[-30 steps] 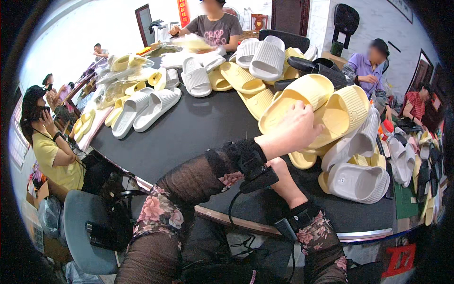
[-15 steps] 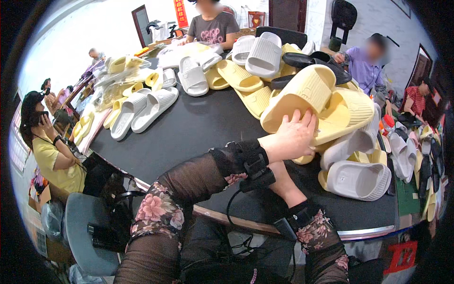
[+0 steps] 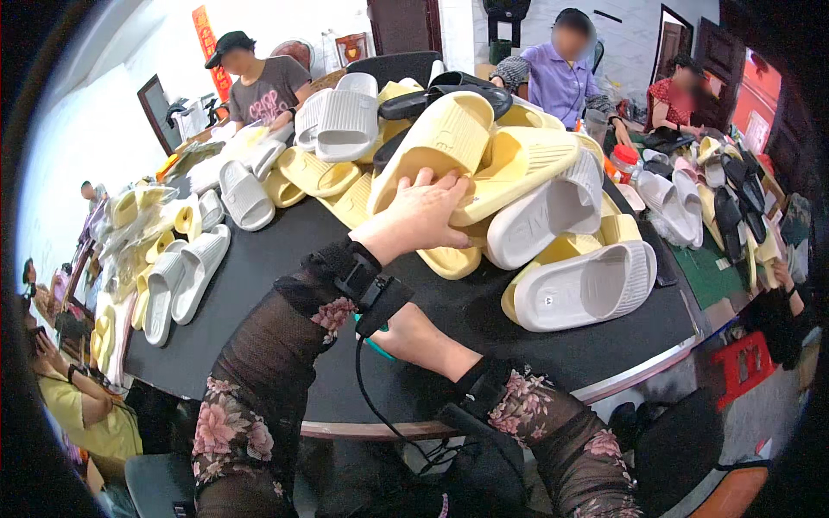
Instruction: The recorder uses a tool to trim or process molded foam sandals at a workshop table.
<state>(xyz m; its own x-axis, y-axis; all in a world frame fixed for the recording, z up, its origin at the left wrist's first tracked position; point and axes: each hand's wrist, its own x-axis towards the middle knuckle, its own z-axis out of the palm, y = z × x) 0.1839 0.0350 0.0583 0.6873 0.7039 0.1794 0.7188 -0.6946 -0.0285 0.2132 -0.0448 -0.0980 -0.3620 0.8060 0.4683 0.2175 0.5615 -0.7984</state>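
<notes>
My left hand (image 3: 420, 213) is at a pair of yellow slide slippers on top of the pile. Its fingers lie between the upper-left slipper (image 3: 446, 134) and the heel of the right-hand one (image 3: 527, 173), and the thumb is low beside that heel, gripping it. Nearer me, my right hand (image 3: 416, 337) is closed around a small teal tool (image 3: 380, 347), mostly hidden by the hand and my left wrist strap. Below the pair lie a light grey slipper (image 3: 553, 220) and another grey slipper (image 3: 583, 289), which rests against a yellow one.
More grey slippers (image 3: 200, 272) and plastic-bagged yellow ones stand left on the black table (image 3: 285, 259). Black slippers (image 3: 445, 91) top the pile's back. A red-lidded jar (image 3: 623, 162) and more slippers are at right. Co-workers (image 3: 561, 78) sit around. A cable hangs from my left wrist.
The view has turned right, so the table and pile appear further left. My right hand has come out from behind the left wrist, and the teal tool now shows. My left hand stays at the yellow slippers.
</notes>
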